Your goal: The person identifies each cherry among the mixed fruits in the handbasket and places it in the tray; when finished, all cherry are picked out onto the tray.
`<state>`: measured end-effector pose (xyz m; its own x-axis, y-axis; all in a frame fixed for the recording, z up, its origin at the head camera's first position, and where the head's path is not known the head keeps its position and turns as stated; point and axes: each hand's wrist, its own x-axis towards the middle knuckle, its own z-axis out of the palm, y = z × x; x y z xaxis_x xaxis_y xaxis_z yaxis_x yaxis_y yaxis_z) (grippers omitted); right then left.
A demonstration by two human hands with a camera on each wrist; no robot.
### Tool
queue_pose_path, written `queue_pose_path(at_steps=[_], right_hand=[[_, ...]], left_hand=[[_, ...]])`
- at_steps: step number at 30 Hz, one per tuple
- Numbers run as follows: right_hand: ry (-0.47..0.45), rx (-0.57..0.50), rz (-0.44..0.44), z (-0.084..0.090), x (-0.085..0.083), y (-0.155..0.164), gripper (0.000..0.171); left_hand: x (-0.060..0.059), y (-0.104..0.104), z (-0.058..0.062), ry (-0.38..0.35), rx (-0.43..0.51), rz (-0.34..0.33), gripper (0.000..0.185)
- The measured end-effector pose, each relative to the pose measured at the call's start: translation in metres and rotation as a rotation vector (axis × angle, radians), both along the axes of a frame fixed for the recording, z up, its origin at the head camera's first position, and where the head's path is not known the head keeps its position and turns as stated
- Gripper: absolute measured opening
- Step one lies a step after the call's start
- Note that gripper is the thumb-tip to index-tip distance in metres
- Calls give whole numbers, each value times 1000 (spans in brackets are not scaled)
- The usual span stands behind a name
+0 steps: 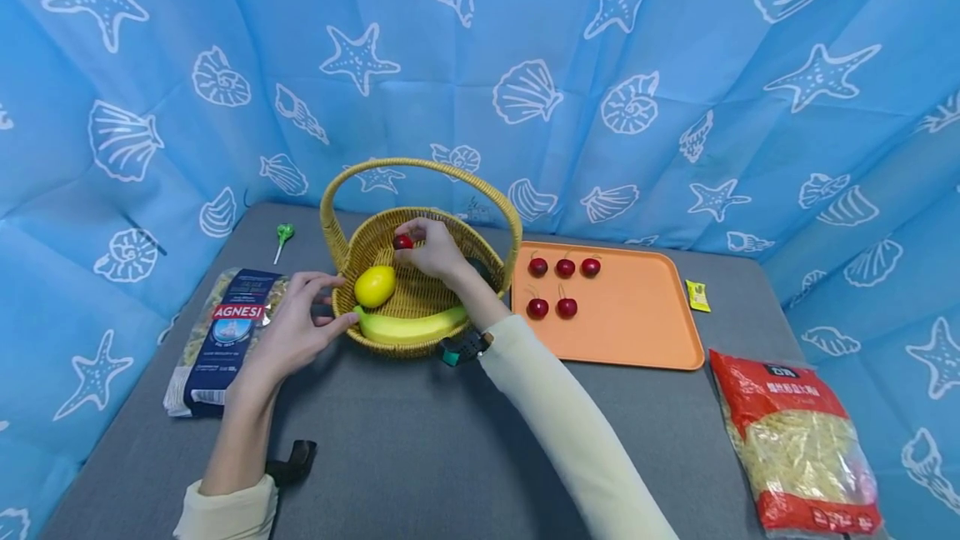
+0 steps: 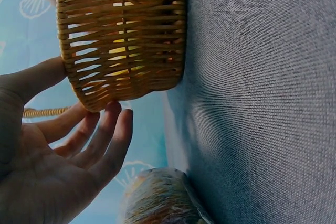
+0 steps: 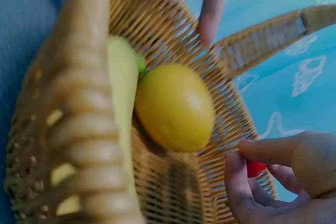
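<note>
Now the right hand [image 1: 435,255] pinches a cherry [image 1: 402,242] over the basket [image 1: 420,338] at frame centre, while the left hand [image 1: 296,327], fingers loose, steadies its rim. Best lowered gently beside the lemon [image 1: 374,286], clear of the banana [image 1: 411,325].

A blue cloth [image 1: 480,48] printed with white starfish and shells is hanging as a backdrop, wrapping around the far side and both the left and right sides. A grey table [image 1: 420,440] is standing in front of it, its fabric top weave showing. Even light is falling across everything.
</note>
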<state>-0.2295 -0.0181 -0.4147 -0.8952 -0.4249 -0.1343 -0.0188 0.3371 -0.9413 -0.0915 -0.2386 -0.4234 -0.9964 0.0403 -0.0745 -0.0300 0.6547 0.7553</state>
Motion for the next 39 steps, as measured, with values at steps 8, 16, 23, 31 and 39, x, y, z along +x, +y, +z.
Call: queue_pose_path(at_steps=[8,16,23,31,39], right_hand=[[28,-110,63,26,28,29,36],[195,-147,142,56,79,98,34],[359,-96,75,63,109,167,26],[468,146,-142,30,98,236,29],[523,362,-188,-18,88,276,30]], left_hand=[[0,0,1,5,-2,-3,61],[1,1,1,18,7,-14,60],[1,0,3,22,-2,-8,61],[2,-2,2,22,2,-8,61],[1,0,2,19,5,-12,63]])
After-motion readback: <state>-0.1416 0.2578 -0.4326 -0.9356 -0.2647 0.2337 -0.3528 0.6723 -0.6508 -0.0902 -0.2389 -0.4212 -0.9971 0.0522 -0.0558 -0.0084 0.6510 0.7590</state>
